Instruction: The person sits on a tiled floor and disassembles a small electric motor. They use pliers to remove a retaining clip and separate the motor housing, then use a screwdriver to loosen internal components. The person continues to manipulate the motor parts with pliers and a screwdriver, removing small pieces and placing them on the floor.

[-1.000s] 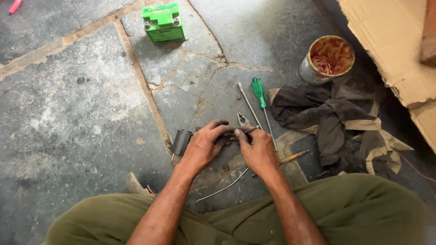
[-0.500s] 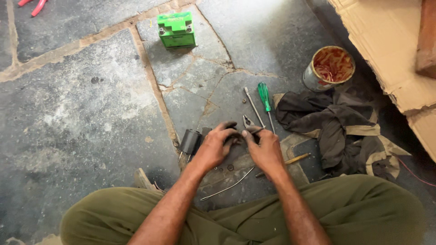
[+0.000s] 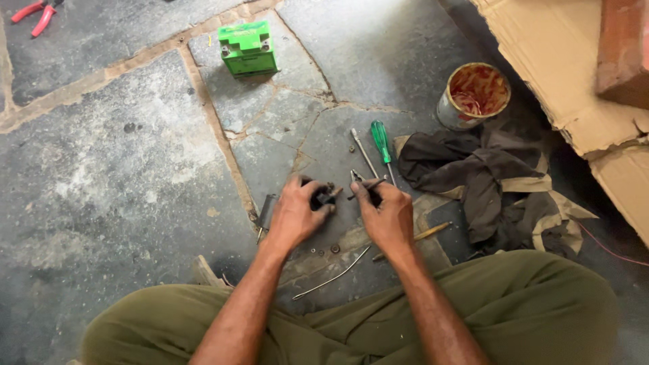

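I sit on a stone floor (image 3: 122,176) with both hands low in front of my knees. My left hand (image 3: 297,213) grips a small black part (image 3: 323,196) just above the floor. My right hand (image 3: 385,213) pinches a thin dark tool (image 3: 365,187) whose tip points at that part. A green-handled screwdriver (image 3: 381,140) and a bare metal rod (image 3: 362,150) lie just beyond my hands. A dark cylinder (image 3: 267,209) lies left of my left hand.
A green box-shaped battery (image 3: 247,47) stands at the back. A rusty tin can (image 3: 473,94) and a dark rag (image 3: 487,182) lie right. Cardboard (image 3: 574,74) fills the right edge. Red pliers (image 3: 37,15) lie far left; a bent wire (image 3: 331,274) nears my legs.
My hands have drawn slightly apart, and the thin tool now shows between them. The camera has tilted, so the floor objects sit lower in view.
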